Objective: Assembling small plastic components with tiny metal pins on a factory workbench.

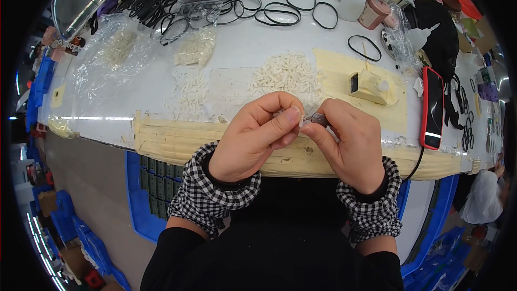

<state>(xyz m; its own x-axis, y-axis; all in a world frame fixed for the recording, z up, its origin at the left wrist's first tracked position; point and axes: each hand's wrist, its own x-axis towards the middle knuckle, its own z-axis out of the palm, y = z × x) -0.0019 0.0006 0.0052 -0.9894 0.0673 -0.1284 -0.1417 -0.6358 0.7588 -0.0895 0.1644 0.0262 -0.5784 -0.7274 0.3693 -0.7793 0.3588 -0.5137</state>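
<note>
My left hand (264, 134) is closed in a pinch on a small white piece (301, 121), held above the table's near edge. Close beside it, my right hand (353, 140) grips a small grey part (316, 119) between thumb and bent fingers; its exact kind is hard to make out. The two held things meet or nearly meet between the fingertips. Just beyond the hands lies a heap of small white pieces (288, 75), and more white pieces (192, 89) are scattered to its left. Checkered cuffs cover both wrists.
Black rubber bands (277, 14) are piled at the back. Clear plastic bags (110, 59) with white pieces lie at left. A taped block (369, 87) and red-cased phone (432, 109) stand at right. Yellow tape (167, 143) covers the table edge; blue crates (141, 205) stand below.
</note>
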